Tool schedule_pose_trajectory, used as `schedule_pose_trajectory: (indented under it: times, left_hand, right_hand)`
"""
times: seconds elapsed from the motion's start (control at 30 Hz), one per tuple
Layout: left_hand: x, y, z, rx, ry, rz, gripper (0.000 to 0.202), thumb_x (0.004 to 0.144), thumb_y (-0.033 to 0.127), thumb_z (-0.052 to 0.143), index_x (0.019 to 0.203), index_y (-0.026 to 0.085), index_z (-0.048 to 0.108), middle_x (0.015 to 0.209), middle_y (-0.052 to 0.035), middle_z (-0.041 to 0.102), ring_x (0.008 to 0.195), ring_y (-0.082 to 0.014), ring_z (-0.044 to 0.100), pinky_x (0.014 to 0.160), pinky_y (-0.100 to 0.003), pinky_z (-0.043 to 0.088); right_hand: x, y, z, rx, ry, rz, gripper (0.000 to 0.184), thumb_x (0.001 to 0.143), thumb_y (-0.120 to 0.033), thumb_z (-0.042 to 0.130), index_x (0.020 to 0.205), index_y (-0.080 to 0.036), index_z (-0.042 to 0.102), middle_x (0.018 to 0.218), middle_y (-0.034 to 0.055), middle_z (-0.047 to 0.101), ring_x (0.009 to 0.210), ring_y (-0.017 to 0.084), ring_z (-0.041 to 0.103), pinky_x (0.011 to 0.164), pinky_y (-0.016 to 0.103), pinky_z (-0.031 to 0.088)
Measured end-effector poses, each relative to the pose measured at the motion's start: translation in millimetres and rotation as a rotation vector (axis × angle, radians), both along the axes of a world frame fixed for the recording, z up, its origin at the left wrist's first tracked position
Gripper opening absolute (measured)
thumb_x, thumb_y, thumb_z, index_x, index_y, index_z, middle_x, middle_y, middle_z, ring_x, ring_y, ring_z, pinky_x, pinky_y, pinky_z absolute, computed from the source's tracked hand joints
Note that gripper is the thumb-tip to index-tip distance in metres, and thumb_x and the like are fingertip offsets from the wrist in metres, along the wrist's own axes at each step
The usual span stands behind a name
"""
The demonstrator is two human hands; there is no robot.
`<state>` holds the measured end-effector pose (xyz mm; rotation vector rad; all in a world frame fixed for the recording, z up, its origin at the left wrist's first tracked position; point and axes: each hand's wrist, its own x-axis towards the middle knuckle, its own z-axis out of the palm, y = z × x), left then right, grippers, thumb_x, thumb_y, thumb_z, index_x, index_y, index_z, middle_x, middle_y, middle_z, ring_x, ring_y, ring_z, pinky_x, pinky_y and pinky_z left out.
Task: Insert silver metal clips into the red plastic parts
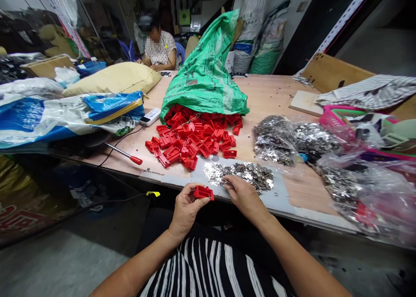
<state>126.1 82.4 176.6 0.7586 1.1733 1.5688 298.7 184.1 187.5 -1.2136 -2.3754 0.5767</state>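
Between the thumb and fingers of my left hand [187,208] is a red plastic housing [203,192], held just off the table's front edge with its hollow side showing. My right hand [242,194] is at the near side of the small metal pieces [253,173], its thumb and forefinger pinched together. Whatever sits in that pinch is too small to make out. Beyond both hands, many more red plastic housings [195,139] spill from the mouth of a green woven sack [203,82] lying on the table.
Plastic bags of metal pieces [274,139] lie to the right, near a pink basket [331,115]. A lever with a red handle [135,160] juts out at left, beside a white device [150,117] and blue-white sacks [65,115]. Another person [159,48] sits across the table.
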Motion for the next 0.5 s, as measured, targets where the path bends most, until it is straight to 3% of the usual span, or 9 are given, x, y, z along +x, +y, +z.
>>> schedule_pose_trajectory:
  times: [0.13, 0.5]
  left_hand:
    - [-1.8, 0.7, 0.5, -0.013, -0.003, 0.017, 0.033, 0.066, 0.021, 0.079, 0.095, 0.017, 0.063, 0.087, 0.0000, 0.070, 0.080, -0.0112, 0.064, 0.080, -0.022, 0.049]
    - [0.2, 1.9, 0.0, -0.027, -0.034, 0.022, 0.033, 0.066, 0.022, 0.079, 0.095, 0.017, 0.064, 0.086, -0.0002, 0.070, 0.079, -0.0116, 0.065, 0.078, -0.022, 0.050]
  right_hand:
    - [-7.2, 3.3, -6.5, 0.074, -0.086, 0.004, 0.016, 0.086, -0.017, 0.050, 0.096, -0.021, 0.061, 0.093, 0.0061, 0.066, 0.086, 0.021, 0.063, 0.077, 0.032, 0.048]
    - [-4.1, 3.9, -3.4, 0.048, -0.080, -0.052, 0.007, 0.086, -0.018, 0.043, 0.082, -0.022, 0.048, 0.078, 0.0036, 0.059, 0.072, 0.019, 0.058, 0.065, 0.029, 0.042]
